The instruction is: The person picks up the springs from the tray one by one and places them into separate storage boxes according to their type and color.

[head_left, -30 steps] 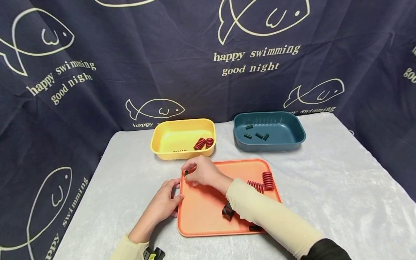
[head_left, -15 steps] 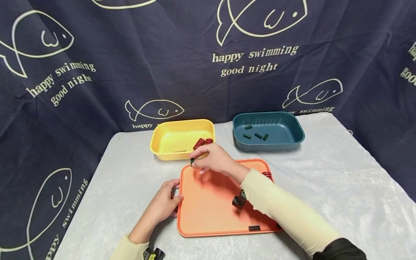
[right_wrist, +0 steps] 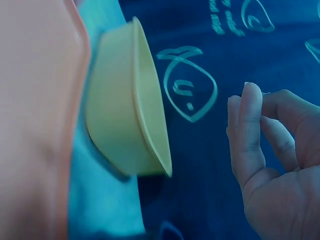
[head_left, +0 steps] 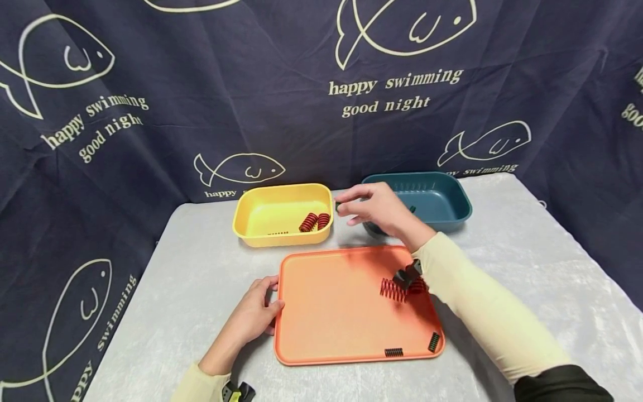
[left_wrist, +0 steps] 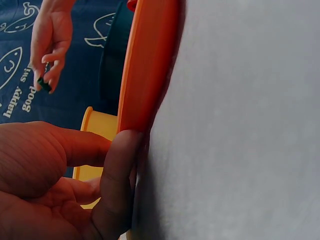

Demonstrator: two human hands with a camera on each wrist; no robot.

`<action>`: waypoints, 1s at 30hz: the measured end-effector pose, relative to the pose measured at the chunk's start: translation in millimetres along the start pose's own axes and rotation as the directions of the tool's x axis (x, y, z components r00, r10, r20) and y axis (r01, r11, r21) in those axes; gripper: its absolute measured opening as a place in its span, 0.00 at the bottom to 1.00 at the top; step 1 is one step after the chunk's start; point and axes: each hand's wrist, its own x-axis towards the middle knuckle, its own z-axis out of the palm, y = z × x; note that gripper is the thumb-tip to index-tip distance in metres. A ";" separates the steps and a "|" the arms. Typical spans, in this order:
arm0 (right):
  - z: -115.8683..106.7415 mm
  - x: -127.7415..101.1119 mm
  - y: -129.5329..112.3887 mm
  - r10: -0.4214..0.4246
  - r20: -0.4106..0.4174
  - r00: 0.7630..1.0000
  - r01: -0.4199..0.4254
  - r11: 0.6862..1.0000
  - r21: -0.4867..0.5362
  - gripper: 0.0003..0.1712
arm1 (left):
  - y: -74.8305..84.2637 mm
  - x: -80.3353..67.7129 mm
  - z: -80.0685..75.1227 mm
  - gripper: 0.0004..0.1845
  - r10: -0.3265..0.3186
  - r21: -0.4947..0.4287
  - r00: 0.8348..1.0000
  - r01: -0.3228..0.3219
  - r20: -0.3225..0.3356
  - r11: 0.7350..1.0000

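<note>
My right hand [head_left: 379, 209] is raised in front of the blue bin [head_left: 454, 223], pinching a small dark green spring [left_wrist: 44, 84] between thumb and fingertips. That spring is hidden in the right wrist view. At the left edge of the orange tray [head_left: 326, 312], my left hand [head_left: 253, 310] grips the rim between thumb and fingers. On the tray's right side lie a red spring [head_left: 393, 290] and another partly behind the right wrist. A black spring [head_left: 394, 353] and a dark green spring [head_left: 433, 341] rest near its front right corner.
A yellow bin [head_left: 281, 241] stands behind the tray with red springs [head_left: 308, 222] at its right end. The hand covers part of the blue bin, where one green spring [head_left: 412, 209] shows. Dark patterned cloth [head_left: 241, 100] hangs behind the white-covered table [head_left: 512, 268].
My right hand has lifted the dark green spring from the tray's far left corner and carried it right, up to the blue bin. My left hand has stayed at the tray's edge.
</note>
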 end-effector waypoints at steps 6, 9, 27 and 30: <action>-43.5 5.7 6.8 -0.031 -0.090 0.995 0.037 0.997 0.067 0.16 | 0.3 0.1 0.3 0.28 -0.003 0.007 1.000 0.003 -0.001 1.000; -63.7 10.7 17.2 0.001 -0.141 0.990 0.016 0.993 0.116 0.15 | 0.2 0.1 0.3 0.28 -0.005 0.011 1.000 0.005 -0.002 1.000; -126.7 25.2 66.0 0.251 -0.258 0.933 -0.250 0.967 0.038 0.20 | 2.0 -0.6 0.0 0.28 -0.015 0.015 1.000 0.015 0.002 1.000; -127.4 26.8 67.5 0.264 -0.264 0.928 -0.279 0.960 -0.021 0.24 | 1.7 -1.3 -0.6 0.28 -0.011 0.012 1.000 0.011 0.002 1.000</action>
